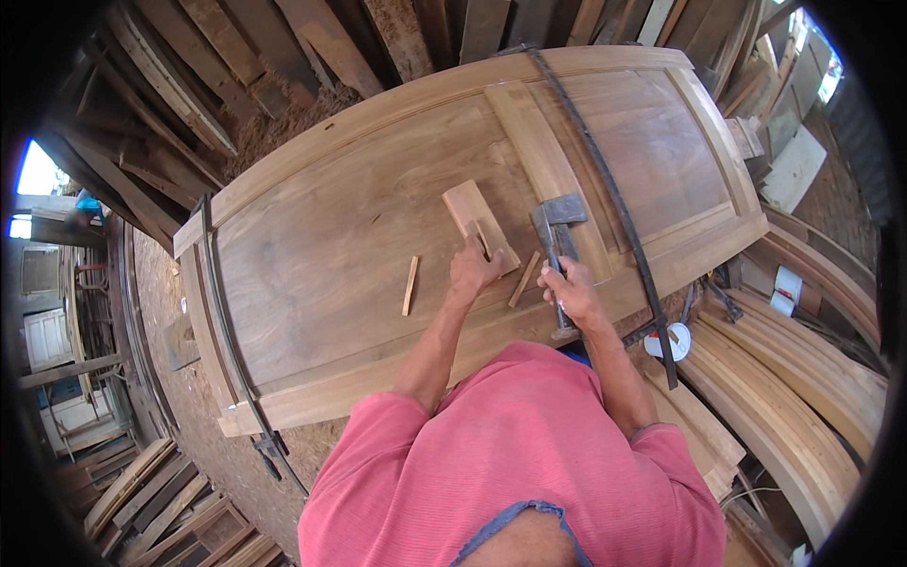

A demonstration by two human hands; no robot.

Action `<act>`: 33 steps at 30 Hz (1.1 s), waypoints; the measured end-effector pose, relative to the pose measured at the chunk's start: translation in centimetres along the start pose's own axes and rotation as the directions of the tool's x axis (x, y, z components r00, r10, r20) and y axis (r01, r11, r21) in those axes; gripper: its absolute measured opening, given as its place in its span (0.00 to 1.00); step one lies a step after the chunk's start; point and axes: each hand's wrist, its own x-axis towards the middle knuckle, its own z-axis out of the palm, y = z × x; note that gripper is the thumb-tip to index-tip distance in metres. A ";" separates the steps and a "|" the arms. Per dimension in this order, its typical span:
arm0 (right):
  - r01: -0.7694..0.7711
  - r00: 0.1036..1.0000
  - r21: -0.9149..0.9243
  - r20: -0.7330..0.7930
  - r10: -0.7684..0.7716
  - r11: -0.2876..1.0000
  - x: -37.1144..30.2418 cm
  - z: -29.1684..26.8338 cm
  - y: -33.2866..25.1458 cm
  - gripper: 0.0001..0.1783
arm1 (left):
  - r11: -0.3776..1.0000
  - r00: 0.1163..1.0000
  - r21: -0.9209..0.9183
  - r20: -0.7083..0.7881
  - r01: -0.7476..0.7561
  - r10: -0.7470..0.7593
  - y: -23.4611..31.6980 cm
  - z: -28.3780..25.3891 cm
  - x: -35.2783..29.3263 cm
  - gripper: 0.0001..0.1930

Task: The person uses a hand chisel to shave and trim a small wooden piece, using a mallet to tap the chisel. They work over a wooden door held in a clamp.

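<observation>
A large panelled wooden door (359, 217) lies flat before me. On it rests a short wooden block (463, 203), tilted across the panel. My left hand (475, 271) is over the block's near end, thumb and forefinger closed around a thin wooden strip (479, 234) set against it. Just right of that, my right hand (574, 295) grips the handle of a hatchet, its dark metal head (559, 210) pointing away from me over the door's cross rail. A loose wooden stick (410, 285) lies left of my left hand, and another stick (524, 279) lies between my hands.
Metal bar clamps span the door at its left end (227, 312) and right part (605, 170). Upright boards (321, 42) lean beyond it. Long planks (775, 378) and a white round container (668, 342) are at the right. Stacked timber (156, 501) fills the lower left.
</observation>
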 end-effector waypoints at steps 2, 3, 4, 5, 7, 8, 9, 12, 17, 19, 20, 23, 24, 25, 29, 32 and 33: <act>-0.001 1.000 -0.009 0.005 0.001 1.000 -0.1 -0.1 0.0 0.11 | 0.996 0.996 -0.080 0.082 0.041 -0.034 -0.3 0.1 0.4 0.28; -0.012 1.000 0.020 0.004 0.012 1.000 -0.1 -0.2 0.1 0.11 | 0.996 0.996 -0.078 0.084 0.040 -0.033 -0.2 0.1 0.5 0.28; -0.023 1.000 0.049 0.004 0.023 0.999 -0.1 -0.3 0.2 0.11 | 0.996 0.996 -0.085 0.091 0.029 -0.022 -0.2 0.2 0.6 0.27; -0.024 1.000 0.051 0.003 0.023 0.998 -0.1 -0.4 0.3 0.11 | 0.996 0.995 -0.093 0.097 0.019 -0.010 -0.1 0.2 0.7 0.26; -0.023 1.000 0.037 0.000 0.023 0.999 0.1 -0.6 0.5 0.11 | 0.995 0.995 -0.099 0.097 0.030 -0.021 0.2 0.1 0.8 0.26; -0.021 1.000 0.037 0.000 0.021 0.999 0.0 -0.7 0.4 0.11 | 0.993 0.995 -0.106 0.097 0.043 -0.033 0.4 0.0 0.7 0.27; -0.019 1.000 0.038 0.008 0.019 0.999 0.0 -0.7 0.2 0.10 | 0.993 0.995 -0.106 0.095 0.043 -0.033 0.4 -0.1 0.7 0.27; -0.012 1.000 0.060 0.022 0.011 0.998 0.0 -0.8 -0.3 0.10 | 0.986 0.996 -0.157 0.069 0.063 -0.053 0.9 -1.2 0.2 0.27; -0.025 0.998 0.125 0.068 0.017 0.992 1.1 -0.9 0.0 0.13 | 0.858 0.856 0.065 -0.066 -0.509 0.513 5.6 -7.2 -5.0 0.34; 0.191 0.970 -0.129 0.177 -0.167 0.973 2.6 -0.4 1.5 0.18 | 0.698 0.698 0.058 -0.029 -0.713 0.715 7.2 -6.8 -7.2 0.38; 0.191 0.969 -0.128 0.179 -0.167 0.973 3.3 0.2 3.1 0.18 | 0.484 0.485 0.037 0.008 -0.874 0.875 8.0 -6.7 -7.8 0.42; 0.588 0.783 -0.546 0.201 -0.588 0.597 3.3 0.7 3.1 0.23 | 0.323 0.321 0.058 -0.044 -0.945 0.946 9.7 -8.4 -7.4 0.41; 0.604 0.770 -0.571 0.238 -0.592 0.555 2.8 0.8 2.0 0.26 | 0.270 0.266 0.069 -0.064 -0.960 0.962 9.6 -8.8 -6.7 0.41; 0.432 0.895 -0.282 0.248 -0.369 0.857 3.3 0.2 1.0 0.28 | 0.382 0.422 -0.320 -0.063 -0.867 0.905 8.8 -9.2 -5.4 0.37; -0.047 0.982 -0.777 -0.151 -0.113 0.628 5.6 -2.7 6.2 0.32 | 0.555 0.836 -0.676 -0.172 -0.485 0.520 10.7 -11.6 -1.8 0.13; -0.154 0.926 -0.939 -0.245 -0.286 0.307 5.5 -3.6 9.5 0.30 | 0.545 0.795 -0.602 -0.285 -0.584 0.536 11.2 -11.8 1.3 0.09; -0.122 0.908 -0.955 -0.217 -0.358 0.270 5.3 -3.8 9.9 0.29 | 0.547 0.795 -0.602 -0.280 -0.582 0.538 11.1 -11.6 2.1 0.09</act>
